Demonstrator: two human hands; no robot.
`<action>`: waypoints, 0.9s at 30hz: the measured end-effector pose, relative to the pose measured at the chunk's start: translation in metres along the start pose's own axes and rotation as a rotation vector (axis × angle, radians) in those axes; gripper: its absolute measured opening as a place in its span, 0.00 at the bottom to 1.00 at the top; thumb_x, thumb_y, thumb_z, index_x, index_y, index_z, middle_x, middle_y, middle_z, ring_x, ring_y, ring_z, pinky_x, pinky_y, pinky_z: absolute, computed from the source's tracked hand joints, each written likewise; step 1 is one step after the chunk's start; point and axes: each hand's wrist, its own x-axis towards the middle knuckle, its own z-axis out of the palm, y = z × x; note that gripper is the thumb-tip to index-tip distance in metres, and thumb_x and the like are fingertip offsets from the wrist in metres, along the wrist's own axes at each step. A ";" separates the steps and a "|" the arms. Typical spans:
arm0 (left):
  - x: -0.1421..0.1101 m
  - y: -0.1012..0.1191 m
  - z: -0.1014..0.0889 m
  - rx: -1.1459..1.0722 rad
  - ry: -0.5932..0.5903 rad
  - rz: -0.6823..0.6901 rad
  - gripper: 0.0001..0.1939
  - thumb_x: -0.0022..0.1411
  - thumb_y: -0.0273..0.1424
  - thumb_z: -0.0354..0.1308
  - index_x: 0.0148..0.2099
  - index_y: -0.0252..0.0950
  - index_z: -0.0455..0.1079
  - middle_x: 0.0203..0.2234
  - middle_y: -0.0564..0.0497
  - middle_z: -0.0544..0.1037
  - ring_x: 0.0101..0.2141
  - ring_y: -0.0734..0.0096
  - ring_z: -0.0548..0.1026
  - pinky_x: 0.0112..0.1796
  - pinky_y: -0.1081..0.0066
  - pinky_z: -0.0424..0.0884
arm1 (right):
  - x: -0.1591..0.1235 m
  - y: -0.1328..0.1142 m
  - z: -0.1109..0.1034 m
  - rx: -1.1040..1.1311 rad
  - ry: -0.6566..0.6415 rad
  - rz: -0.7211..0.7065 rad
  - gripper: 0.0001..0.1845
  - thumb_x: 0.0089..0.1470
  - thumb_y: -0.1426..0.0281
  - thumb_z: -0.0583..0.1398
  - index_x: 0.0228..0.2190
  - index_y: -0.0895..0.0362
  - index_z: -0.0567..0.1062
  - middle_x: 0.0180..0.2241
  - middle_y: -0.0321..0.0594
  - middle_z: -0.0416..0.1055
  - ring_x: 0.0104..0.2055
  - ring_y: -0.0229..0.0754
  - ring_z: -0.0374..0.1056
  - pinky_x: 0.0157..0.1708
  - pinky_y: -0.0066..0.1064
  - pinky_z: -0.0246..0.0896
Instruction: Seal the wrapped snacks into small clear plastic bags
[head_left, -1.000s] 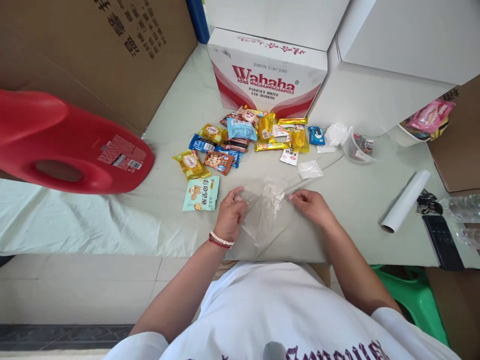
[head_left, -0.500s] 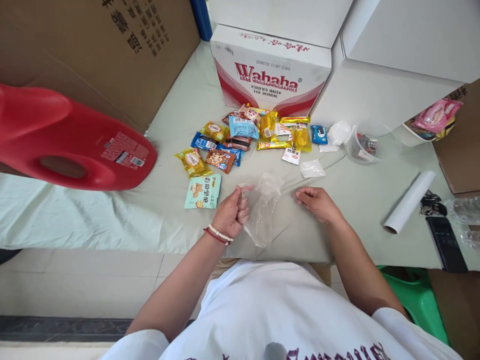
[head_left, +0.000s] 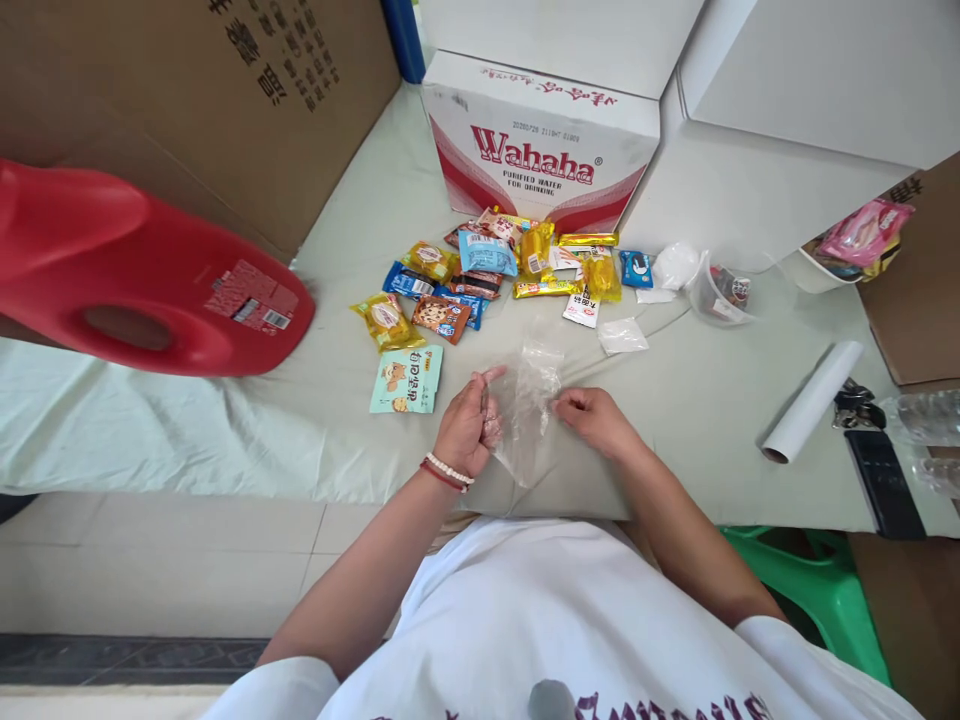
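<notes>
A clear plastic bag (head_left: 531,405) hangs between my hands over the near part of the table. My left hand (head_left: 466,428) pinches its left side, the index finger stretched along the film. At the bag's right edge, my right hand (head_left: 592,420) is closed, thumb and index finger together against the film. Just left of my left hand lies a mint-green snack packet (head_left: 406,380). Beyond it are a yellow-wrapped snack (head_left: 386,322), a brown cookie packet (head_left: 441,318) and a light-blue packet (head_left: 487,253) in a pile with several others.
A white Wahaha carton (head_left: 544,150) stands behind the snacks. To the left is a big red jug (head_left: 172,285). A small clear bag (head_left: 622,336), a clear tub (head_left: 720,290), a white roll (head_left: 811,402), keys (head_left: 857,405) and a black phone (head_left: 885,485) are on the right.
My right hand moved right, away from the bag, then came back left to its edge. My left hand kept its hold while the bag shifted and narrowed.
</notes>
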 end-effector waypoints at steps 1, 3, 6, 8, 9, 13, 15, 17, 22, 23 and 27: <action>0.000 0.001 -0.002 0.000 0.003 0.001 0.30 0.64 0.52 0.61 0.59 0.37 0.71 0.15 0.65 0.54 0.13 0.84 0.48 0.15 0.79 0.42 | -0.002 0.002 -0.006 0.096 -0.028 0.021 0.19 0.50 0.54 0.63 0.20 0.55 0.70 0.19 0.31 0.62 0.23 0.35 0.54 0.26 0.29 0.47; 0.001 0.002 -0.005 0.002 0.004 -0.001 0.30 0.65 0.52 0.60 0.60 0.37 0.71 0.16 0.64 0.54 0.13 0.83 0.48 0.15 0.79 0.42 | -0.006 0.006 -0.016 0.221 -0.036 0.062 0.19 0.47 0.54 0.65 0.19 0.55 0.70 0.19 0.31 0.62 0.24 0.35 0.55 0.26 0.29 0.49; 0.002 0.000 -0.006 0.015 0.001 -0.004 0.29 0.65 0.52 0.59 0.60 0.38 0.71 0.16 0.64 0.54 0.13 0.84 0.49 0.15 0.79 0.42 | -0.009 0.004 -0.017 0.211 0.036 0.044 0.17 0.47 0.55 0.66 0.23 0.55 0.75 0.22 0.33 0.68 0.26 0.37 0.59 0.28 0.29 0.52; 0.002 -0.004 -0.004 0.032 -0.006 0.003 0.29 0.65 0.52 0.59 0.59 0.38 0.71 0.17 0.64 0.54 0.13 0.84 0.48 0.15 0.80 0.42 | -0.008 -0.001 -0.008 0.084 0.085 0.007 0.16 0.49 0.54 0.64 0.25 0.55 0.77 0.25 0.35 0.71 0.28 0.38 0.61 0.30 0.30 0.53; 0.002 -0.006 -0.004 0.039 -0.004 0.009 0.30 0.65 0.52 0.59 0.59 0.38 0.72 0.17 0.64 0.54 0.14 0.84 0.48 0.15 0.80 0.42 | -0.007 -0.004 -0.001 -0.010 0.106 -0.002 0.17 0.51 0.54 0.63 0.25 0.54 0.77 0.25 0.36 0.72 0.27 0.39 0.61 0.29 0.30 0.53; 0.000 -0.012 -0.002 0.068 0.003 0.038 0.30 0.65 0.53 0.59 0.59 0.36 0.72 0.17 0.64 0.54 0.14 0.84 0.47 0.16 0.79 0.42 | 0.001 -0.012 0.023 -0.360 0.197 -0.005 0.18 0.54 0.57 0.61 0.20 0.54 0.73 0.22 0.38 0.70 0.26 0.40 0.60 0.29 0.32 0.48; 0.000 -0.013 -0.003 0.075 0.000 0.052 0.31 0.65 0.53 0.58 0.59 0.36 0.71 0.17 0.64 0.53 0.14 0.83 0.46 0.16 0.79 0.42 | 0.005 -0.012 0.027 -0.405 0.216 -0.034 0.13 0.53 0.61 0.61 0.21 0.54 0.73 0.24 0.39 0.71 0.27 0.40 0.61 0.30 0.32 0.48; 0.001 -0.013 -0.005 0.069 0.007 0.061 0.31 0.65 0.53 0.58 0.60 0.36 0.71 0.17 0.64 0.52 0.14 0.83 0.46 0.16 0.79 0.42 | 0.006 -0.009 0.025 -0.327 0.193 -0.056 0.12 0.53 0.63 0.60 0.22 0.54 0.73 0.24 0.38 0.70 0.28 0.40 0.61 0.30 0.32 0.49; 0.005 -0.009 -0.013 0.065 0.036 0.058 0.31 0.64 0.53 0.58 0.60 0.38 0.71 0.17 0.65 0.50 0.14 0.83 0.45 0.16 0.79 0.42 | -0.001 -0.001 0.000 0.208 0.075 -0.005 0.17 0.47 0.54 0.66 0.25 0.55 0.73 0.21 0.30 0.60 0.23 0.34 0.51 0.25 0.29 0.45; 0.006 -0.008 -0.014 0.070 0.035 0.056 0.31 0.64 0.53 0.58 0.60 0.38 0.71 0.17 0.65 0.51 0.14 0.83 0.44 0.16 0.79 0.42 | -0.004 0.001 -0.008 0.278 0.073 0.020 0.18 0.45 0.53 0.68 0.25 0.55 0.74 0.20 0.29 0.59 0.22 0.33 0.48 0.24 0.29 0.43; 0.006 -0.004 -0.015 0.090 0.045 0.065 0.31 0.64 0.54 0.58 0.60 0.39 0.71 0.19 0.64 0.52 0.15 0.83 0.45 0.16 0.79 0.42 | -0.014 0.009 -0.041 0.424 0.129 0.118 0.21 0.39 0.55 0.73 0.24 0.55 0.74 0.18 0.26 0.54 0.20 0.30 0.42 0.21 0.28 0.33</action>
